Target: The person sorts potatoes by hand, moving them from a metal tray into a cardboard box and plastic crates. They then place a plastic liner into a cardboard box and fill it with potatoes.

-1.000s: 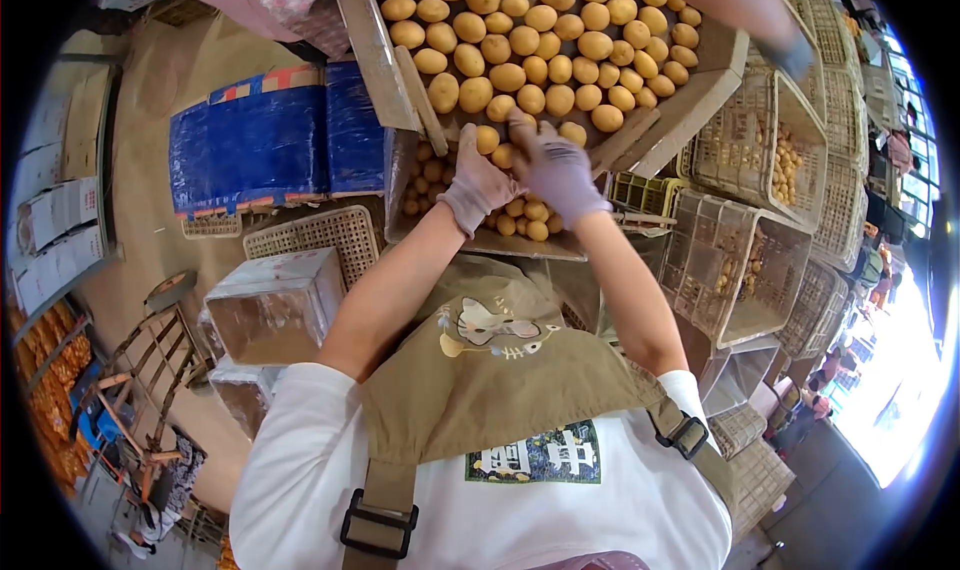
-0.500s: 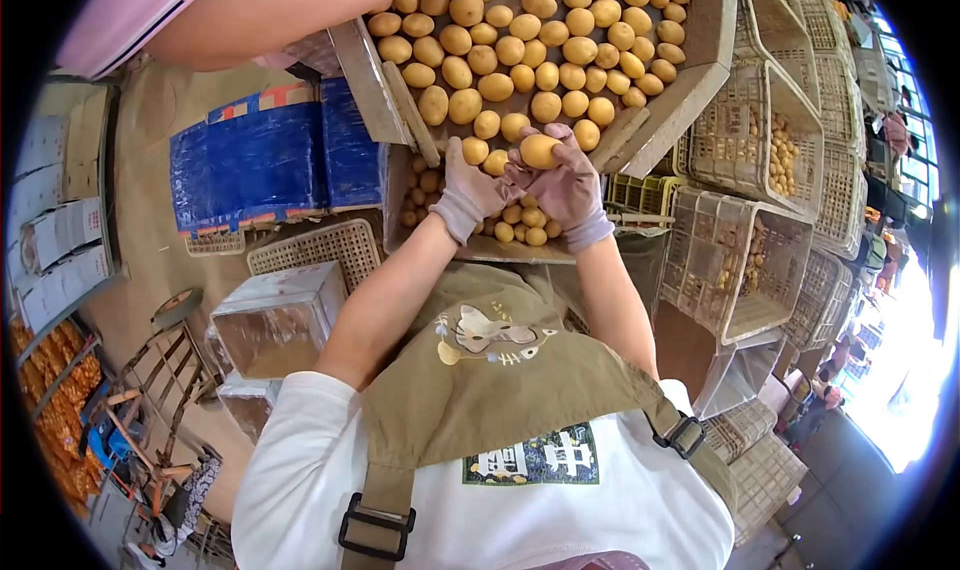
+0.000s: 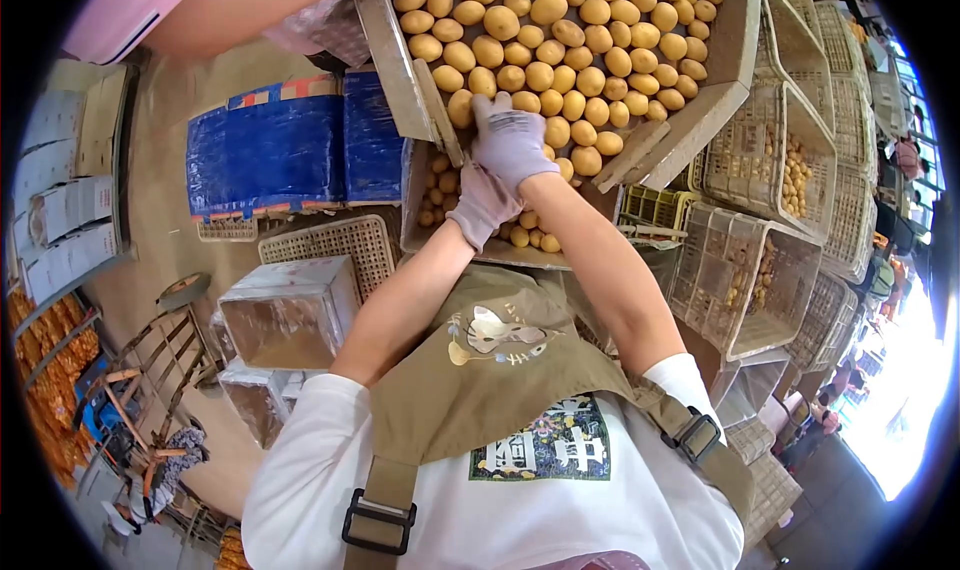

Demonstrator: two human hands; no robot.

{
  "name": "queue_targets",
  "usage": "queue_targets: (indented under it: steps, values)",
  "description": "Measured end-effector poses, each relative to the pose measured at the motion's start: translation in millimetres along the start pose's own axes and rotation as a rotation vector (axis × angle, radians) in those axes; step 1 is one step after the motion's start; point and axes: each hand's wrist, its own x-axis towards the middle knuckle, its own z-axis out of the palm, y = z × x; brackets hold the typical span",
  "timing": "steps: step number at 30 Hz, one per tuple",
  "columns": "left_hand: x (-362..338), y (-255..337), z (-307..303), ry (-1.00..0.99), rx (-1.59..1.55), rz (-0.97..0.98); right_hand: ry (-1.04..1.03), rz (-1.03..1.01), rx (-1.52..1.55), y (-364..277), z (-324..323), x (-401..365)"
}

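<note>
Gloved, my right hand (image 3: 511, 142) reaches over the sorting tray's open end, among the potatoes (image 3: 549, 10). Its visible fingers stretch forward, slightly apart, and a fingertip lies against a potato (image 3: 461, 109) by the left board. No potato shows between those fingers; the rest of them are hidden. Just below and partly under it is my left hand (image 3: 484, 206), also gloved, at the edge of a lower container (image 3: 535, 258) holding more potatoes. The fingers of the left hand are mostly covered by the right hand, so their grip is hidden.
Plastic crates (image 3: 722, 280), some with potatoes, are stacked on the right. On the left stand blue-wrapped boxes (image 3: 265, 155), a clear-wrapped box (image 3: 285, 310) and a hand cart (image 3: 165, 370). Another person's arm (image 3: 250, 15) extends at the upper left.
My right hand has moved left and forward across my left hand; the potato it held no longer shows in it. My left hand has shifted slightly right and lower in the view.
</note>
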Motion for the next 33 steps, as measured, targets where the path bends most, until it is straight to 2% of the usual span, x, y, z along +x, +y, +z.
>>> queue_targets:
  steps: [1, 2, 3, 4, 6, 8, 10, 11, 14, 15, 16, 17, 18, 19, 20, 21, 22, 23, 25, 26, 27, 28, 30, 33]
  values:
    - [-2.7, 2.4, 7.0, 0.045, -0.043, -0.018, 0.074, -0.033, 0.138, 11.1, 0.2, -2.4]
    - [-4.4, 5.1, 14.7, 0.088, -0.089, -0.034, 0.096, 0.016, 0.324, 20.7, 0.8, -7.4]
    - [-7.4, 4.6, 27.5, 0.222, -0.077, -0.033, 0.088, 0.003, 0.38, 24.9, 1.0, -14.5]
    - [-4.2, 5.4, 20.9, 0.147, -0.078, -0.035, 0.077, -0.01, 0.436, 28.6, 2.9, -21.1]
    - [2.3, 5.8, 0.4, 0.006, -0.059, -0.057, 0.062, -0.044, 0.907, 39.1, 21.1, -30.2]
    - [5.7, 7.8, -0.3, 0.042, -0.026, -0.067, 0.037, -0.082, 1.344, 57.1, 29.9, -33.1]
    - [2.8, 8.3, 0.8, 0.029, -0.026, -0.1, -0.386, -0.213, 2.204, 81.1, 15.8, -57.3]
    - [8.9, 12.0, -16.8, -0.371, -0.041, -0.117, -0.381, -0.2, 2.375, 81.9, 16.9, -65.8]
    - [-2.4, 7.4, 8.9, -0.289, 0.333, 0.086, -0.303, -0.353, 2.486, 76.3, 9.1, -87.4]
    - [-3.3, 4.8, 8.2, -0.335, 0.754, 0.269, -0.23, -0.359, 2.369, 80.8, 9.2, -91.5]
    - [-3.6, 2.3, 7.1, -0.279, 1.333, 0.521, -0.109, -0.297, 2.329, 79.7, 4.8, -97.8]
    - [-3.6, -0.1, 6.6, -0.161, 1.729, 0.756, 0.022, -0.165, 2.223, 81.3, -3.4, -107.2]
    - [-0.4, 2.5, 6.3, -0.223, 1.49, 0.56, 0.165, -0.025, 2.106, 87.8, -10.5, -118.2]
    - [3.9, 5.1, 5.5, -0.239, 1.246, 0.378, 0.321, 0.031, 1.967, 101.1, -13.2, -129.2]
    - [5.5, 6.8, 0.7, -0.246, 0.888, 0.209, 0.513, 0.145, 1.77, 115.3, -19.4, -148.3]
    - [7.1, 8.0, -3.9, -0.207, 0.523, 0.062, 0.796, 0.138, 1.271, 139.9, -18.2, -168.2]
    - [12.6, 14.6, -14.8, -0.169, 0.325, -0.03, 0.984, 0.147, 0.742, 166.9, -17.4, -189.8]
    - [17.3, 20.8, -25.8, -0.116, 0.125, -0.113, 1.103, 0.2, 0.543, 194.2, -23.7, -220.6]
    - [19.1, 20.0, -29.3, 0.012, -0.081, -0.215, 1.184, 0.503, 0.328, 226.5, -52.0, -294.9]
    - [15.8, 16.9, -17.8, 0.041, -0.048, -0.2, 1.267, 0.496, 0.03, 254.6, -55.5, -331.1]
    - [11.7, 13.8, -5.3, 0.071, -0.014, -0.186, 1.239, 0.648, -0.07, 286.2, -49.2, -378.6]
    - [7.4, 10.8, 6.9, 0.101, 0.02, -0.173, 1.174, 0.828, -0.045, 311.5, -45.6, -424.6]
    - [11.1, 17.0, 3.7, 0.162, -0.065, -0.24, 0.907, 1.243, -0.333, 350.7, -34.4, -499.6]
    - [9.7, 7.6, 11.6, 0.072, 0.125, -0.139, 0.979, 1.347, -0.528, 365.2, -8.7, -507.8]
